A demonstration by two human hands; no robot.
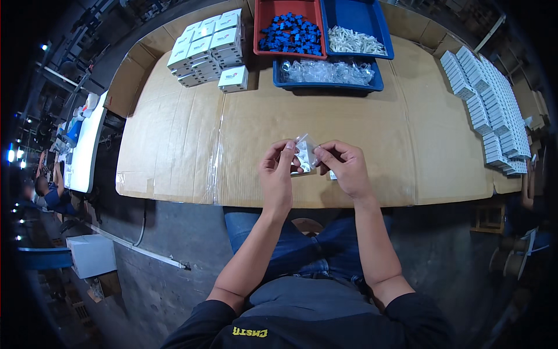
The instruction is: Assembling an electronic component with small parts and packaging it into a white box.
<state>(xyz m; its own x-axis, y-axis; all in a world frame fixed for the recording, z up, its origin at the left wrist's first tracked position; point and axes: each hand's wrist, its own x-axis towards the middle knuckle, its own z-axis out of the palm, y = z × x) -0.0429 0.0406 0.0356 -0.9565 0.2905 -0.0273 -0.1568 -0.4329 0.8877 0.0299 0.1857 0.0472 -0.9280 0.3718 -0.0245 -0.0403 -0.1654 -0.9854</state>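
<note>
You hold a small clear bag [306, 152] between both hands above the near edge of the cardboard-covered worktop [372, 128]. Your left hand [277, 168] pinches its left edge, your right hand [343, 166] its right, both closed on it. The bag stands roughly upright, tilted, equally near to each. Trays of parts [325, 72] lie well beyond.

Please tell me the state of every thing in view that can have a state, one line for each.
Left hand: grip shut on bag.
Right hand: grip shut on bag.
Bag: clear, held up between both hands.
Red tray: holds blue parts.
Blue tray: holds white parts.
Front tray: holds clear bags.
White boxes: stacked, closed.
</note>
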